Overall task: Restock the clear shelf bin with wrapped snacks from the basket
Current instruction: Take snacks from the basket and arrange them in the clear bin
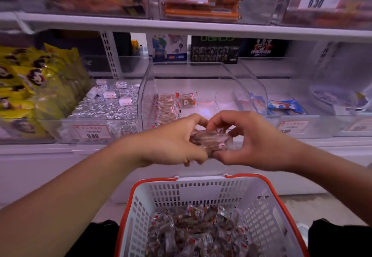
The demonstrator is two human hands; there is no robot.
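A small stack of brown snacks in clear wrappers [211,141] is gripped between both hands, just in front of the clear shelf bin [259,89]. My left hand [173,142] curls round its left end, and my right hand [249,140] pinches its right end with thumb below and fingers above. Inside the bin, a row of the same wrapped snacks [167,108] stands along the left wall, with one more lying flat behind it. Below my hands sits the white basket with an orange rim [261,204], holding several loose wrapped snacks [197,230].
A bin of silver-wrapped sweets [106,106] stands to the left, with yellow packets [30,83] beyond it. To the right is a bin with blue packets [285,106]. An upper shelf [181,26] with more bins and price tags overhangs.
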